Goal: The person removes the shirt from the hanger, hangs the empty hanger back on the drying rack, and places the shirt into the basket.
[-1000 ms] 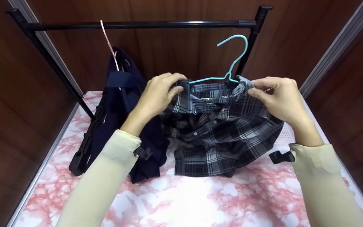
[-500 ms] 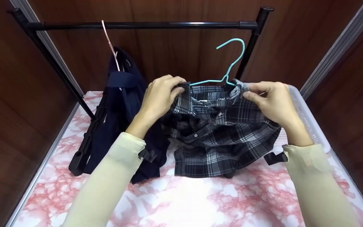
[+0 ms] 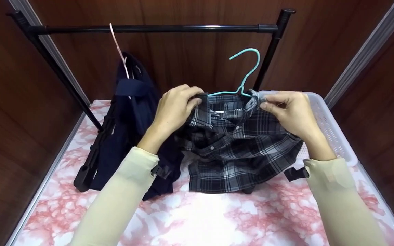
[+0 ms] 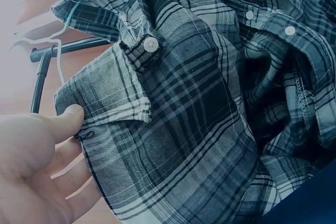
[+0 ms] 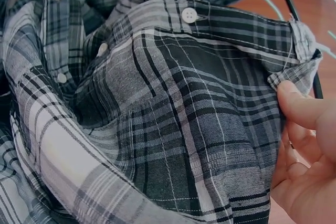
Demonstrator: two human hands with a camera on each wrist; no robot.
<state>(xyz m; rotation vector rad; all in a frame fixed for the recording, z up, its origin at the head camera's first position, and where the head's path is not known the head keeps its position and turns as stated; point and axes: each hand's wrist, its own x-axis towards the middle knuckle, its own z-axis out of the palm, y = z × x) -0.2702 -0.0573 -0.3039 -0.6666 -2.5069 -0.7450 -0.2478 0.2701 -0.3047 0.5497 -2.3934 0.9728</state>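
A dark plaid button-up shirt (image 3: 227,171) is held up by its collar, its lower part sagging in folds to the table. My left hand (image 3: 174,107) pinches the left collar flap between thumb and fingers. On the opposite side, my right hand (image 3: 294,111) pinches the other collar end. The turquoise wire hanger (image 3: 259,58) sits inside the neck opening, its hook sticking up below the rack bar; its shoulders are hidden in the cloth. In the left wrist view a white button (image 4: 151,44) shows near the collar flap (image 4: 105,85).
A black garment rack (image 3: 162,29) spans the back. From it a navy garment (image 3: 132,87) hangs on a pink hanger (image 3: 115,42) at left. A white plastic basket (image 3: 349,155) stands at right, behind my right arm. Brown wood-look panels (image 3: 381,85) enclose the sides.
My right hand and the right collar end have moved left and slightly down. The hanger hook has dropped and shifted left. More of the basket shows. My left hand has moved slightly down.
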